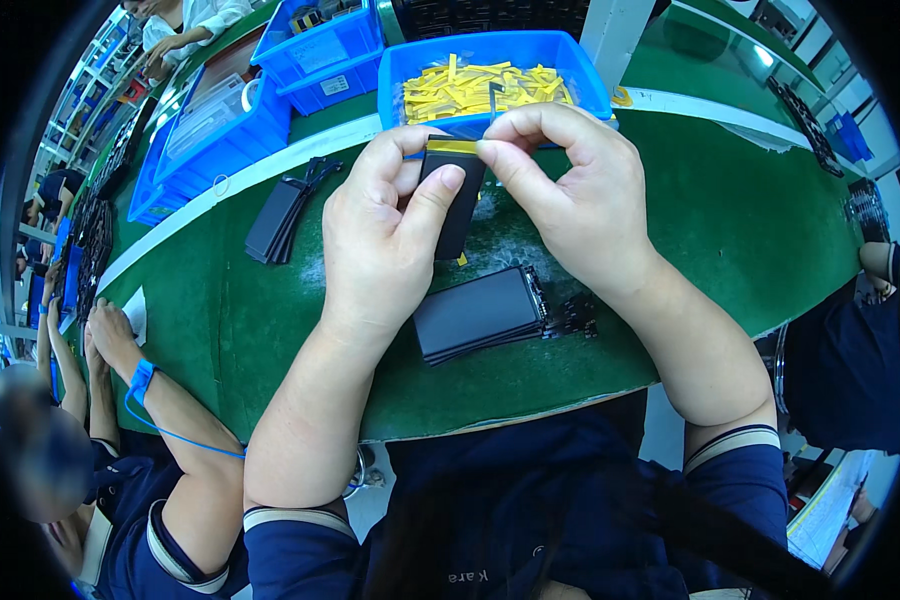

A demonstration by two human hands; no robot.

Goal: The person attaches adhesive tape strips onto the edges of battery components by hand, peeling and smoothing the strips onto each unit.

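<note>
Dark flat cell (457,215), a thin rectangular slab, sits upright between my two hands above the green bench mat (750,220), raised toward the camera so its top edge is easy to see. My left hand (385,235) is clamped on it, thumb across the face and fingers behind, which keeps the slab steady. My right hand (580,195) is pinched on a yellow strip (452,146) lying along the top edge of the cell, thumb and forefinger pressed at its right end, apparently to hold it flush there. Both hands are close together, nearly touching over the piece.

Just below the hands, a stack of dark flat cells (478,313) lies on the mat, with small dark tabs at its right end, near enough to reach without stretching. Right behind the hands stands a blue bin (400,72) full of loose yellow strips (485,88), placed near for picking. Another pile of dark cells (280,220) rests well apart to my left. More blue bins (220,140) line the far edge. A co-worker's forearm with a blue wrist strap (142,380) rests at the bench to my left.
</note>
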